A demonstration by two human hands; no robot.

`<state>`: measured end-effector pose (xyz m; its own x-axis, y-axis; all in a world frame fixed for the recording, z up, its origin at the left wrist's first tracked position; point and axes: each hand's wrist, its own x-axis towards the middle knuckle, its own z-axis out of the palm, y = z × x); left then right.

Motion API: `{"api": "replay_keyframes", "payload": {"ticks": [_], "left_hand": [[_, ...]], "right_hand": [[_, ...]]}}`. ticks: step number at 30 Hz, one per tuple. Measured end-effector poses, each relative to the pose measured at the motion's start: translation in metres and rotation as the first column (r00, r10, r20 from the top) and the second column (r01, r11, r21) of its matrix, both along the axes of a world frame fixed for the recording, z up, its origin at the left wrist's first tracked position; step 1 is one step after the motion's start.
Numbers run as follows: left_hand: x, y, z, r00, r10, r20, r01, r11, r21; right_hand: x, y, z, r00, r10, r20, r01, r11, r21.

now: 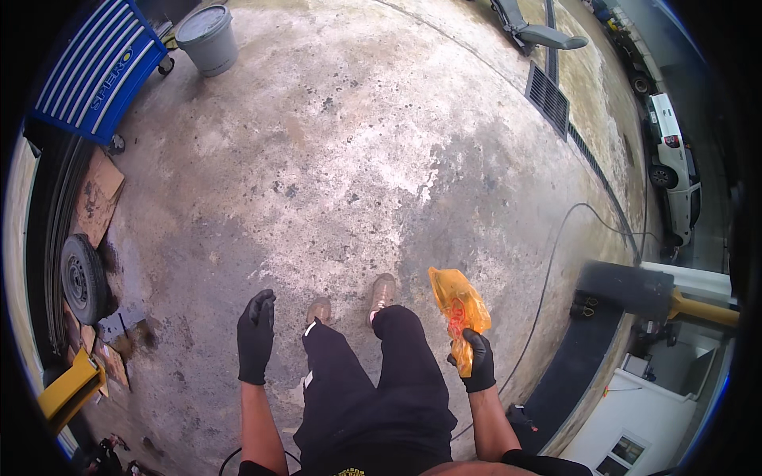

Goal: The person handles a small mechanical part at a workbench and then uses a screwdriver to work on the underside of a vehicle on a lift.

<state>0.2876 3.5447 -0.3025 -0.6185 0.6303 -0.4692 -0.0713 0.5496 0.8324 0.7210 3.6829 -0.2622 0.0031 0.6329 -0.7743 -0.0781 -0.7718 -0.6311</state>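
Observation:
My right hand (479, 361), in a black glove, grips the gathered lower end of a translucent orange plastic bag (462, 301). Red markings or contents show through the film; I cannot tell which. The bag's wider part stands out above my fist, away from my body. My left hand (255, 337), also gloved in black, hangs beside my left leg with its fingers loosely bent and nothing visible in it.
A blue tool cabinet (99, 71) on castors and a grey bucket (208, 41) stand far left. A wheel (82, 278) leans at the left. A dark cable (548, 274) crosses the floor at right, near a drain grate (548, 95) and a black-and-yellow lift arm (627, 289).

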Motion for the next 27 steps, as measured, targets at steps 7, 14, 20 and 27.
{"api": "replay_keyframes", "payload": {"ticks": [7, 14, 20, 27], "left_hand": [[0.064, 0.299, 0.019, 0.99, -0.002, 0.139, -0.03, 0.973, 0.229], [0.11, 0.541, 0.101, 0.959, 0.278, 0.055, -0.282, 0.956, 0.081], [0.039, 0.679, 0.144, 0.84, 0.524, -0.143, -0.493, 0.846, 0.205], [0.011, 0.774, 0.233, 0.433, 0.504, -0.747, -0.51, 0.82, 0.258]], "right_hand": [[-0.018, 0.298, 0.01, 0.982, 0.191, -0.008, -0.19, 0.98, 0.065], [-0.118, 0.579, 0.004, 0.855, 0.51, -0.093, -0.48, 0.847, 0.229], [-0.235, 0.777, 0.045, 0.588, 0.808, -0.039, -0.646, 0.498, 0.578], [-0.349, 0.913, 0.133, 0.537, 0.751, -0.383, -0.571, 0.658, 0.491]]}}
